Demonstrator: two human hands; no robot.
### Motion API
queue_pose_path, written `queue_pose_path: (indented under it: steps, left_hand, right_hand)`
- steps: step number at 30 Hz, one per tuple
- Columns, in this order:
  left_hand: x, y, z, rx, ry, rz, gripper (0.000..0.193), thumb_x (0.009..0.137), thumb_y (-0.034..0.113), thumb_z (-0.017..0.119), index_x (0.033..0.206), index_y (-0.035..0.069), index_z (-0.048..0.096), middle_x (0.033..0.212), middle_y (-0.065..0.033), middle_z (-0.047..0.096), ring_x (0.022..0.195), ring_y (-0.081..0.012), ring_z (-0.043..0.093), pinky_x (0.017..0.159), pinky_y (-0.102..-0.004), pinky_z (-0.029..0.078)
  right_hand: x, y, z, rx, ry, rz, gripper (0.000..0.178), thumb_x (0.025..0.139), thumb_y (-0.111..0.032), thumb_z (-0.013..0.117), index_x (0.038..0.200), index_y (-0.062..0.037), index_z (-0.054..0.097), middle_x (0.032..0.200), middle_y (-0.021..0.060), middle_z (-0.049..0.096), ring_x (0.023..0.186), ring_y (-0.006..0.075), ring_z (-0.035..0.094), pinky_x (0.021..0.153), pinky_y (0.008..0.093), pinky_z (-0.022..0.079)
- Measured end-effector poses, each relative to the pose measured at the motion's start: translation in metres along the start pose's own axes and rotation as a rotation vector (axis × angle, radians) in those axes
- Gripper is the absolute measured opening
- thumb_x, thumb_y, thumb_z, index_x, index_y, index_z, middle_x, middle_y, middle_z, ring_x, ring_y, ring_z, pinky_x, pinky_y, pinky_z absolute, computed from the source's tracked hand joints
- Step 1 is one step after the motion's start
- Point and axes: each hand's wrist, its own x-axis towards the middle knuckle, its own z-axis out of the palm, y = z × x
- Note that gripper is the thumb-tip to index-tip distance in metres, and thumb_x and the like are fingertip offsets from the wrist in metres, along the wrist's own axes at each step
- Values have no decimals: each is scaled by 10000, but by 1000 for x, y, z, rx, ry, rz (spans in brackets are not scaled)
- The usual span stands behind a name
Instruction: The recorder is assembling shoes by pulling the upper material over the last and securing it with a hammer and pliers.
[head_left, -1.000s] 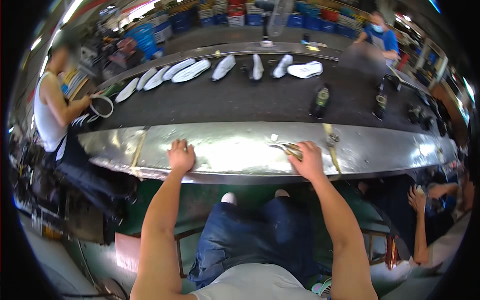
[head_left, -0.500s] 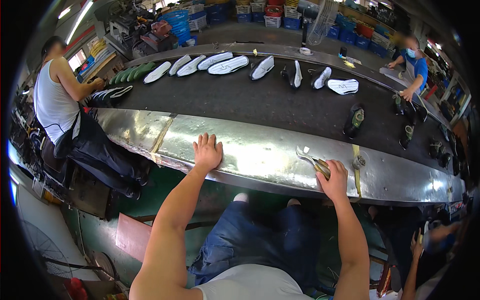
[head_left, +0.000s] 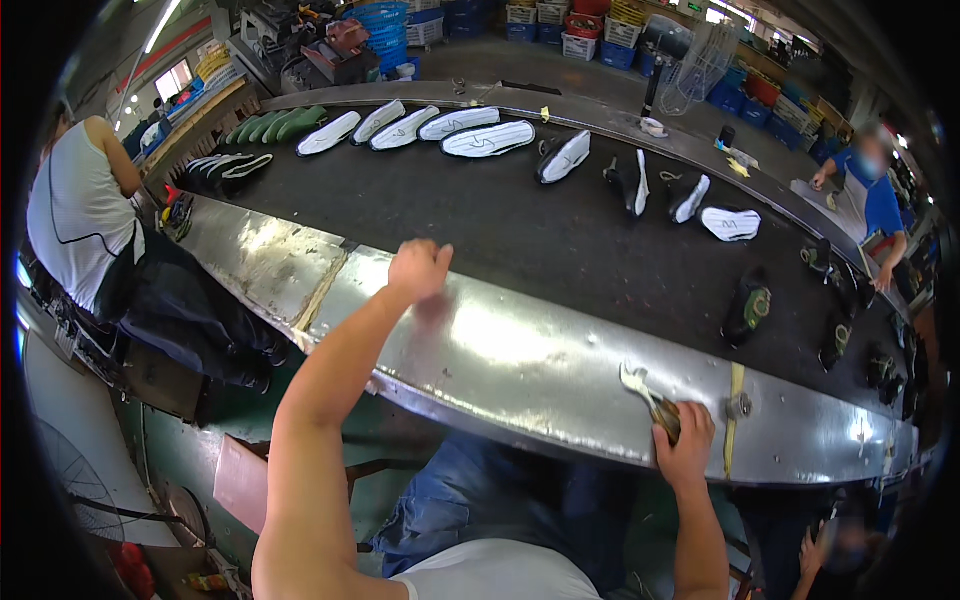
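Observation:
My left hand (head_left: 420,268) is raised just above the metal edge of the bench, near the dark belt. Its fingers are curled in, and nothing shows in them. Resting on the metal ledge, my right hand (head_left: 688,437) wraps round the handles of a pair of pliers (head_left: 640,384). Their silvery hooked head points away to the left and lies against the metal. Across the belt stands a row of shoes with white soles, one lying sole up (head_left: 487,139). A dark shoe with a green lining (head_left: 748,305) stands closer, beyond my right hand.
The dark belt (head_left: 480,235) runs along the metal ledge (head_left: 560,400). A yellow strap and a round metal knob (head_left: 739,406) sit right of the pliers. One person (head_left: 90,215) stands at left, another in blue (head_left: 880,195) at far right. A fan (head_left: 690,75) stands behind.
My left hand has lifted off the metal, moved toward the belt and curled its fingers. The right hand keeps the pliers on the ledge. My view has shifted, and the left-hand person has turned away.

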Motion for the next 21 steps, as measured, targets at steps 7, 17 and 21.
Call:
queue_pose_path:
  steps: [7,17,21]
  left_hand:
    - [220,-33,80,-33,162,-227,733,945,494,553,1431,-37,417,1577,-240,278,1451,-442,262,1152,-521,316]
    - [382,-15,118,158,-60,-351,990,859,734,529,1463,-36,384,1519,-245,400,1407,-394,392,1117,-576,318]
    - [381,-48,101,70,61,-284,997,742,658,752,1289,-128,474,1200,-250,655,1111,-328,657,942,-428,518]
  right_hand:
    - [5,-3,-2,5,-119,35,553,777,-247,701,1218,44,540,1232,247,537,1189,448,472,1035,552,344]
    - [23,-20,-4,-19,-223,105,489,903,-292,675,1234,47,553,1231,257,560,1128,449,523,989,547,399]
    - [29,-22,2,30,-211,80,491,907,-297,666,1241,45,550,1250,260,547,1140,456,515,999,556,388]
